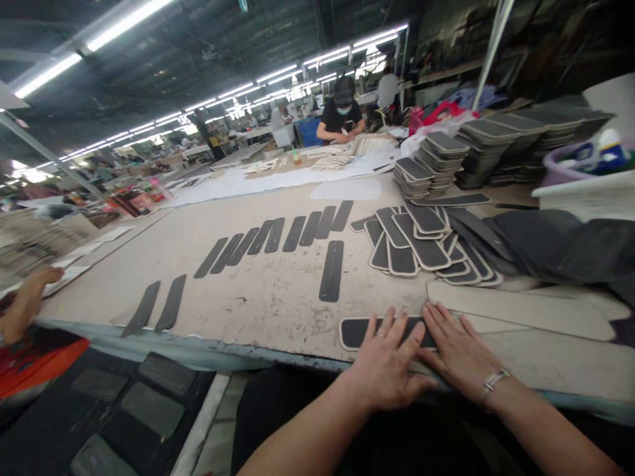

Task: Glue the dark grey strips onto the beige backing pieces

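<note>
My flat piece [353, 333] is a long strip with round corners, dark grey and almost black in the middle, with a pale cream edge all the way around the part I can see. It lies flat on the table [278, 307], close to the edge next to me. My left hand [389, 363] is on top of it, with the fingers spread out and pointing away from me. The left end of the piece sticks out past those fingers, so I can see its dark middle and its pale edge there. My right hand [459, 354] lies flat over by the other end, fingers stretched out straight, with the tips near the far edge. A bit of dark shows between my two hands, but the right end is hidden, so I can't tell just where it stops. My fingers aren't curled around anything; both hands are loose and flat. A bracelet [495, 380] is on my right wrist. Just past my right fingers are a long pale board [520, 309] and a messy pile of pieces [419, 241] with pale edges too. One plain dark strip [331, 272] lies alone, a little way past my left hand.
</note>
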`<state>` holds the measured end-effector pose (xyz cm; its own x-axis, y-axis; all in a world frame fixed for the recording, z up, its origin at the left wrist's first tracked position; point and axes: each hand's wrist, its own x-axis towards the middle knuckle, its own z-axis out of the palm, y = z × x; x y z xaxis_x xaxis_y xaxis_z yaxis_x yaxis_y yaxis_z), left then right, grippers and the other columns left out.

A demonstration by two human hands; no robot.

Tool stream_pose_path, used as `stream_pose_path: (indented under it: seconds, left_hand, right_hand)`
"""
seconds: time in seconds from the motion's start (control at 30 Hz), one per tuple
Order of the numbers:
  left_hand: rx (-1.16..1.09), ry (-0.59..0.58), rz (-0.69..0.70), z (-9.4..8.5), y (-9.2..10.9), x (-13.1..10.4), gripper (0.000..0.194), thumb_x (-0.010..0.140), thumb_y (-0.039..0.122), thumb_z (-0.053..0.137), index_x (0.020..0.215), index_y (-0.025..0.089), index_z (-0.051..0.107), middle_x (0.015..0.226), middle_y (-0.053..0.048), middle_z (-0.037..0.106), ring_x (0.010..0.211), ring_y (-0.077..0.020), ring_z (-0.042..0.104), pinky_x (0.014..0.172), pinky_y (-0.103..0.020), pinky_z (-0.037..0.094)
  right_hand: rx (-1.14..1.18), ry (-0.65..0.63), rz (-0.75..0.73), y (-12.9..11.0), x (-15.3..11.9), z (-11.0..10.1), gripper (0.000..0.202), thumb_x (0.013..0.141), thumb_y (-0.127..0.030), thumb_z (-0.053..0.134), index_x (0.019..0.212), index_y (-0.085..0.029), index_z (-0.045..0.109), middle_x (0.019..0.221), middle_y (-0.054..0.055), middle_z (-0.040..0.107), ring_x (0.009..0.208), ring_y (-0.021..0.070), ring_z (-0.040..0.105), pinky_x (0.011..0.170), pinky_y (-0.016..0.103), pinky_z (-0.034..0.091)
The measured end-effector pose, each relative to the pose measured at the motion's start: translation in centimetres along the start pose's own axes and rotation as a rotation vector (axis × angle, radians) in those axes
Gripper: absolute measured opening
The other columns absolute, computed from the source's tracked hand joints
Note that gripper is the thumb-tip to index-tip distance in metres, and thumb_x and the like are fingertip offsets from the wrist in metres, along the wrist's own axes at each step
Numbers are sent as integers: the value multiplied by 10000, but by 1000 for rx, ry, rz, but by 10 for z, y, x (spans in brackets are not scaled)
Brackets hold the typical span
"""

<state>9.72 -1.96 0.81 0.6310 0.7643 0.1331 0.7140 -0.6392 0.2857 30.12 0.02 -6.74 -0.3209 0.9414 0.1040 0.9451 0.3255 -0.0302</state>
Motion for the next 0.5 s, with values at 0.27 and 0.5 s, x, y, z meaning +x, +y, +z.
stream_pose_path:
  seconds: [0.27,0.5]
  left_hand:
    - [33,-162,-100,4,-42,-12,743,830,619,269,1394,140,200,1464,-124,159,1351,-261,88,1085,-451,120]
    - [82,-142,-188,1,-69,-24,624,889,486,276,1403,146,177,1468,-100,143,1355,-234,67,1093,-415,124]
  right_hand:
    - [34,9,3,-5,4,-3,726,813,-556,312,1371,-92,292,1430,109,244,1328,261,135,1050,504,187]
    - [159,-26,-8,5,8,-20,574,880,-423,292,1343,-89,350,1392,115,332,1300,230,238,1057,428,237]
